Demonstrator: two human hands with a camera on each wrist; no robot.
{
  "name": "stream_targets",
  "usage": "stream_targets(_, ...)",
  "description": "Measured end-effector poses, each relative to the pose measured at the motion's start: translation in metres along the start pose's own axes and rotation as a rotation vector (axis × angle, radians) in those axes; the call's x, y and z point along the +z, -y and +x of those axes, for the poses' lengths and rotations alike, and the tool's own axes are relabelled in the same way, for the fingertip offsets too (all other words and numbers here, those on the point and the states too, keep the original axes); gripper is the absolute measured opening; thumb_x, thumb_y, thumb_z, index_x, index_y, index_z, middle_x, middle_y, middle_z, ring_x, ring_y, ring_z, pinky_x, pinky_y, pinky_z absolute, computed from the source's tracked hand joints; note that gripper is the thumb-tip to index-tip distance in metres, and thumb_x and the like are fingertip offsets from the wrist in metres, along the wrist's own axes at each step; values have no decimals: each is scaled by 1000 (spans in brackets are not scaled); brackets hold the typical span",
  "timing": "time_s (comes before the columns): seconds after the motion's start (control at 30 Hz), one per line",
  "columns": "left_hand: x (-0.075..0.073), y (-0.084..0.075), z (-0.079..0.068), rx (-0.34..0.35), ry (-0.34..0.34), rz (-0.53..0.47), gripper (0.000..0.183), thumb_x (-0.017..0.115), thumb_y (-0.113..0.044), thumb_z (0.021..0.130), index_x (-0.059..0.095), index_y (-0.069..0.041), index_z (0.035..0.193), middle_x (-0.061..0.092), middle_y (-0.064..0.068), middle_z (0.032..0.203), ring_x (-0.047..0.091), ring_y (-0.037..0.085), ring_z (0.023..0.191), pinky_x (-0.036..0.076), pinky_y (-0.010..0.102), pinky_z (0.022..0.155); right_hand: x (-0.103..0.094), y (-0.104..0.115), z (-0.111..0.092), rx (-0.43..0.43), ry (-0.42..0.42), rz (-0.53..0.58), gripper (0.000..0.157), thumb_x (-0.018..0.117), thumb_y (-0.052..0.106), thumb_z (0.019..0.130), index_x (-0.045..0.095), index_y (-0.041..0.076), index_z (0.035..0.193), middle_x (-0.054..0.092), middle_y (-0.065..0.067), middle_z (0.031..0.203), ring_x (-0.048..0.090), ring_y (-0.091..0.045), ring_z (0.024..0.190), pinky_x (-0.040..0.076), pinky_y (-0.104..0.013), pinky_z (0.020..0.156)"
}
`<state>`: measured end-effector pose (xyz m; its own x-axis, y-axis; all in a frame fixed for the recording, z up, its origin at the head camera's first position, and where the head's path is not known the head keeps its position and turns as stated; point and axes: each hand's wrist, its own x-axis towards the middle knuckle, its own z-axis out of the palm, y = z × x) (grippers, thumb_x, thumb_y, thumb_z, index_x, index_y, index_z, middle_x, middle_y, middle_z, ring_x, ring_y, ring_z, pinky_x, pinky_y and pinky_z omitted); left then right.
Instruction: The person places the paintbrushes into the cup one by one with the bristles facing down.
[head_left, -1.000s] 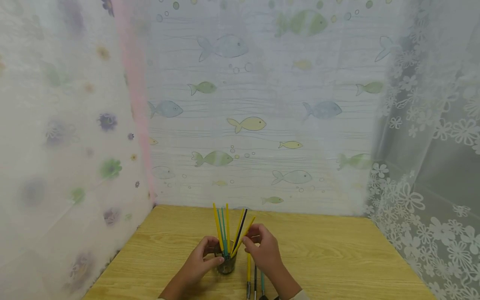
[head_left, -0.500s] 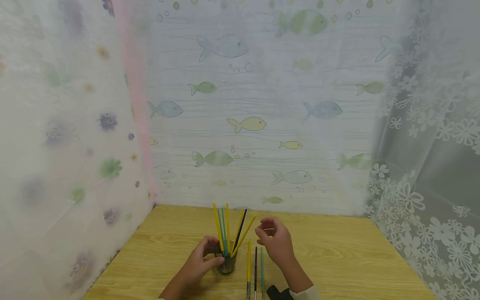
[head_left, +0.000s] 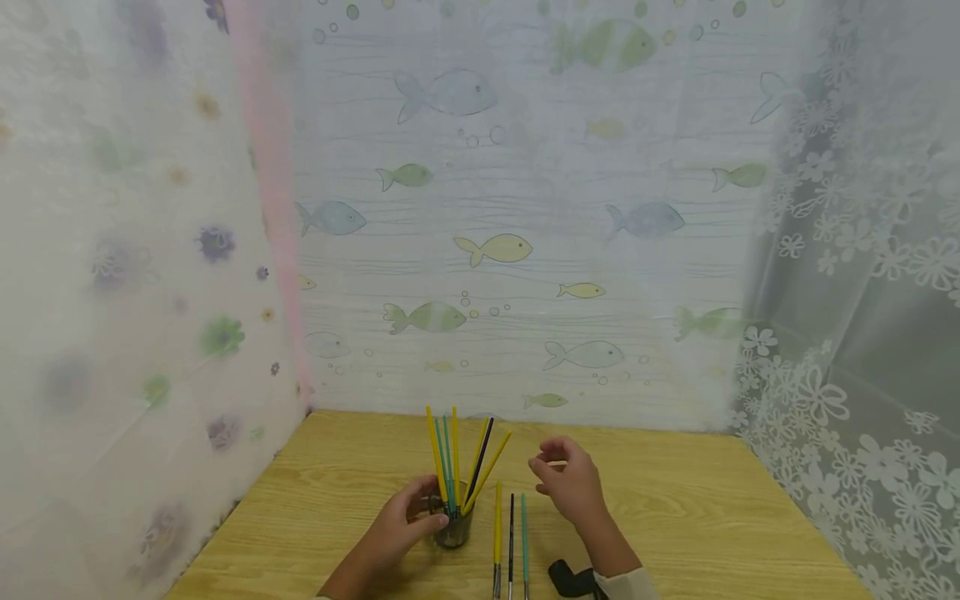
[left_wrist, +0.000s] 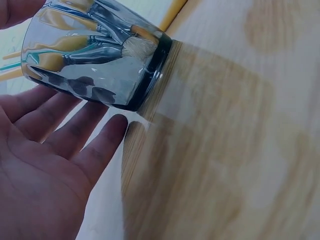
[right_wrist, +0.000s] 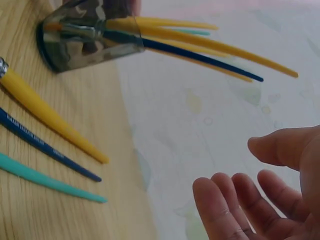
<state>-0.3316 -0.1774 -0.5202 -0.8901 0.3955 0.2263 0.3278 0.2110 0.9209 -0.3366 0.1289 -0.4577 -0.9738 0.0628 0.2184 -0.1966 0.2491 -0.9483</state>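
My left hand [head_left: 393,521] holds a clear dark-tinted glass [left_wrist: 112,95] between thumb and fingers as it stands on the table. Several paintbrushes stand in it bristles down, with yellow, teal and dark blue handles [head_left: 480,458] fanning out above the rim. In the left wrist view pale bristles [left_wrist: 140,47] show through the wall near the base. My right hand [head_left: 573,483] hovers to the right of the glass, fingers loosely bent with nothing in them. Below it lie three more brushes side by side: a yellow one [right_wrist: 55,115], a dark blue one [right_wrist: 47,145] and a teal one [right_wrist: 50,181].
The wood-grain table [head_left: 675,508] runs back to a hanging sheet printed with fish [head_left: 510,247]. Floral sheets hang at the left [head_left: 150,333] and right [head_left: 862,375]. A black object [head_left: 572,578] shows beside my right wrist.
My right hand has let go of the rightmost yellow brush in the glass and moved away to the right. The left hand stays at the glass.
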Motion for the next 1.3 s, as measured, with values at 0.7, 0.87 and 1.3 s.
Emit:
stream_targets(0.7,0,-3,-1,-61,-37,-8,59,73,-26,99,49,-1,148,63,16,134,62,30,123,55,32,99,-22,-25,3,231,160,-188,52,77,23,94,56,-10,128,66,-22,111,72,-29,85,63,-38,64)
stream_targets(0.87,0,-3,0,-90,-46,22,59,74,-32,98,52,-6,146,64,13,132,64,29,121,57,42,99,-22,-33,4,245,199,-248,52,76,21,94,57,-12,129,67,-23,114,70,-23,82,61,-37,63)
stream_targets(1.3,-1,-4,2,-125,-93,86,56,77,-40,94,57,-12,138,64,9,124,64,24,115,59,40,93,-13,-37,-1,252,262,-296,44,77,15,91,58,-12,120,68,-20,104,72,-21,75,63,-37,62)
